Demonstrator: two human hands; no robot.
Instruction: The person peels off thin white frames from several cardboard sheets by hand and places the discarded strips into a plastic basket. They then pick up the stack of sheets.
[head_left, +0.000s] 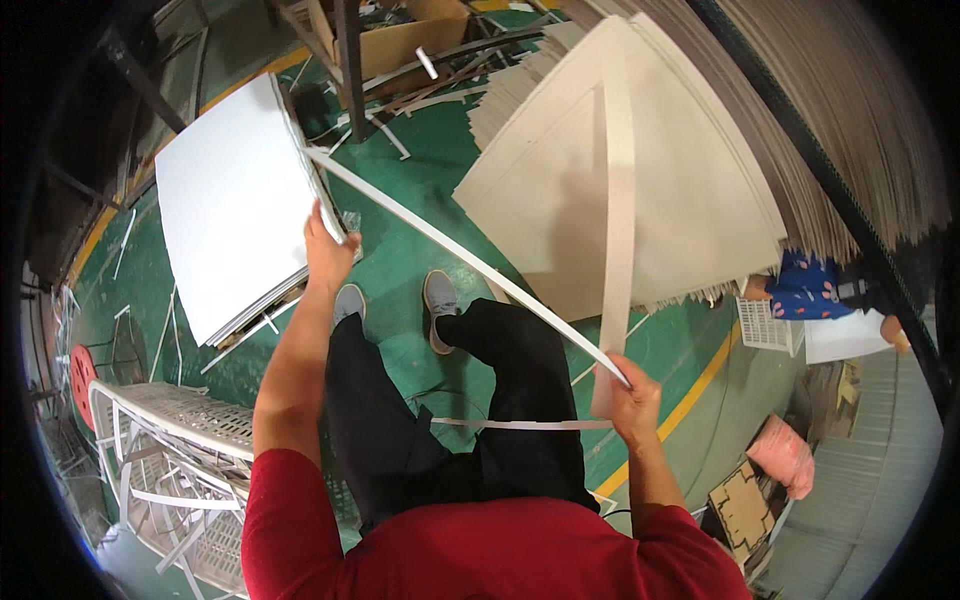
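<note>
A stack of white sheets (232, 202), likely cardboard, stands at the left. My left hand (331, 251) grips its right edge near the front corner, fingers on the top face and thumb at the side. My right hand (634, 397), at the lower right, is closed on long white strips. One narrow strip (457, 251) runs taut-looking from there to the right edge of the stack. A wider strip (619, 225) extends from the hand over the beige board stack (690, 187). Another thin strip (517, 425) reaches left across my thighs.
A white plastic basket (176, 431) full of strip offcuts stands at the lower left. A metal post (349, 75) and cardboard box (412, 41) are ahead. More stacked boards (840, 112) rise at the right, near another person's blue patterned sleeve (802, 289) and a white crate (765, 326).
</note>
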